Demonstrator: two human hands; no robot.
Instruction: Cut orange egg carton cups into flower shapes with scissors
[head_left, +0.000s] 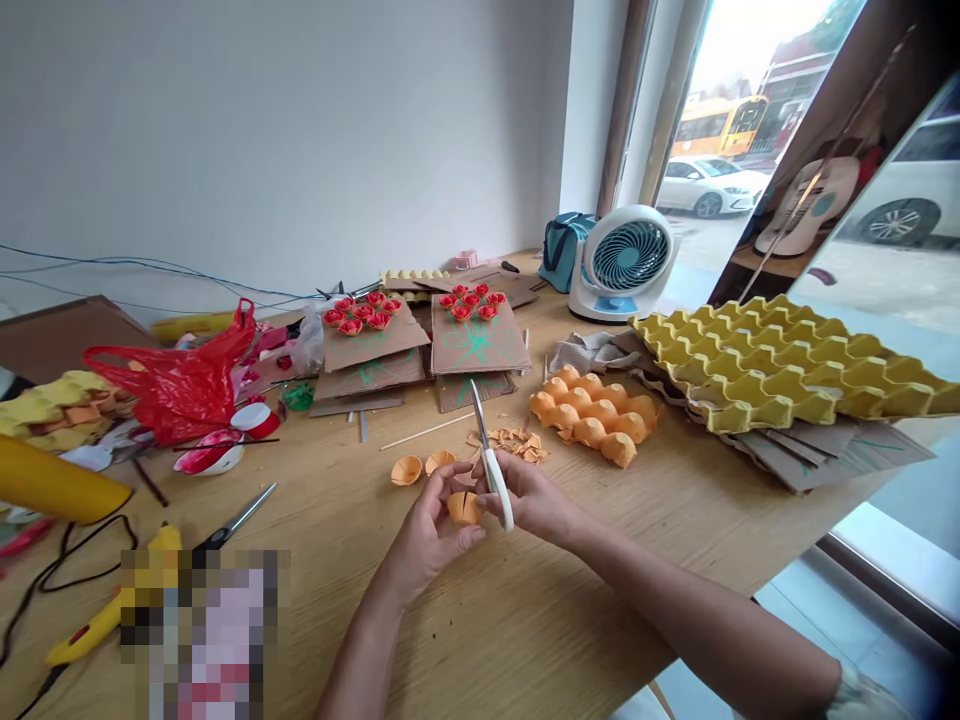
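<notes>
Between the fingers of my left hand (429, 530) is an orange egg-carton cup (465, 508) with a slit down its side. My right hand (536, 497) grips white-handled scissors (493, 470), whose blades point up and away from me; its fingertips also reach the cup's right side. Just beyond my left hand, an orange cup (406, 471) and another cut cup (440, 461) rest on the wooden table. Torn orange scraps (525, 443) lie behind my right hand. Farther right is an orange piece of egg carton (596, 412) with several bumps.
Cardboard sheets (480, 345) carrying red paper flowers (364, 313) lie at the back. Yellow egg trays (795, 365) are stacked right, near a fan (630, 260). To the left are a red plastic bag (187, 385), black-handled scissors (236, 520) and a yellow glue gun (105, 615).
</notes>
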